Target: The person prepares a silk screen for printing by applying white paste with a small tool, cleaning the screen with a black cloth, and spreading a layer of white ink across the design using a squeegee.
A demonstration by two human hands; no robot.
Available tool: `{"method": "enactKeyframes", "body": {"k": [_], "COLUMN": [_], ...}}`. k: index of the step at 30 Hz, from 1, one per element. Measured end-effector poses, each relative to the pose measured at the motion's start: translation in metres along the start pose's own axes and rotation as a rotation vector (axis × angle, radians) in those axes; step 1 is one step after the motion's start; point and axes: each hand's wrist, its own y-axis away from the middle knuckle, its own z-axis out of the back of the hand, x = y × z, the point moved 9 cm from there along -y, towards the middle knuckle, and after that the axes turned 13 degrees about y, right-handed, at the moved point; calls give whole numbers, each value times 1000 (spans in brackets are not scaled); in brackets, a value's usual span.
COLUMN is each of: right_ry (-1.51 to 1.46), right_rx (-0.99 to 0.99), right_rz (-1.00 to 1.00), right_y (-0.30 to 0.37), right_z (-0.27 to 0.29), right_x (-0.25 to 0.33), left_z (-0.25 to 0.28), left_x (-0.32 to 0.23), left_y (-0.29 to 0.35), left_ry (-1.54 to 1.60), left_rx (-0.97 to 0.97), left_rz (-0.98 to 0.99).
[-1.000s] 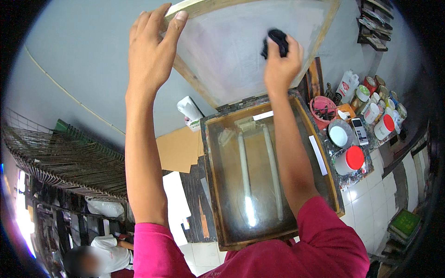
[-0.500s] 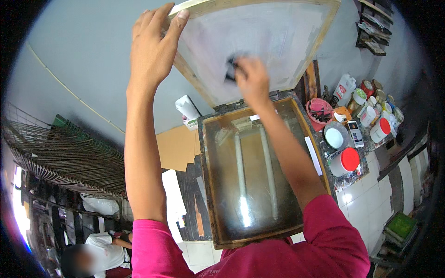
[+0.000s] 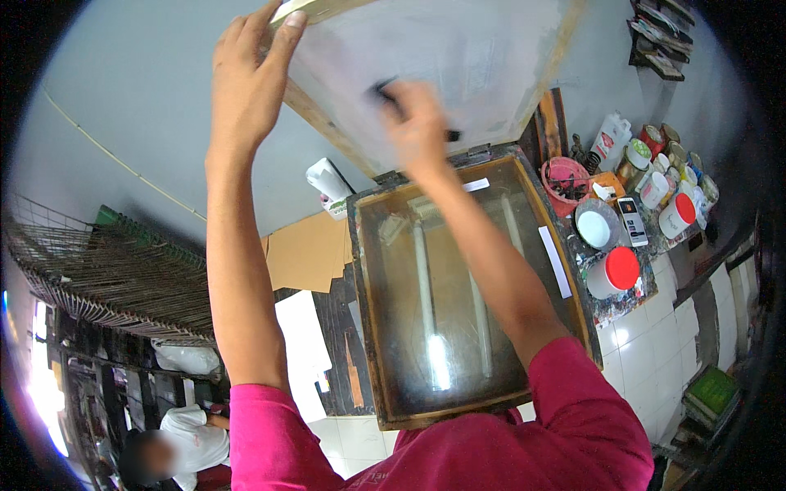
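My left hand (image 3: 250, 86) is wrapped round the upper left corner of a wooden-framed mesh screen (image 3: 483, 61), its thumb on the near face. The screen stands tilted up behind a glass-topped wooden box (image 3: 401, 327) with pale tubes under the glass. Against the mesh, my right hand (image 3: 417, 123) is smeared by motion and closed on a small black cloth-like piece (image 3: 381, 90). Parts of that piece stick out on both sides of the fingers; the rest is hidden. White strips (image 3: 555, 262) lie on the box's glass.
Right of the box, a paint-stained table holds a pink basket (image 3: 565, 176), a grey bowl (image 3: 596, 225), a phone (image 3: 632, 221), a red-lidded tub (image 3: 612, 272) and several jars. Brown card sheets (image 3: 307, 254) lie left. A wire rack (image 3: 115, 278) and a seated person (image 3: 192, 442) are farther left.
My right hand has moved slightly left and down across the mesh with the black piece. My left hand and the screen's upper corner appear shifted a little left in view.
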Motion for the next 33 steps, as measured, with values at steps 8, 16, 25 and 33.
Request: {"method": "enactKeyframes", "body": {"k": [8,16,25,33], "right_ry": [-94,-230,-289,-480], "right_rx": [-146,470,453,394], "right_rz": [-534,-177,-664,-981], "right_y": [-6,60,134,162], "right_z": [57,-42,31,23], "right_x": [-63,15,-49,-79], "left_z": [9,-4,7,-8], "left_x": [1,28,70,67], "left_y": [7,-7,-32,-36], "left_ry": [-84,24,-34,-111], "left_rx": [24,42,86,23], "left_rz": [31,2,42,115]}}
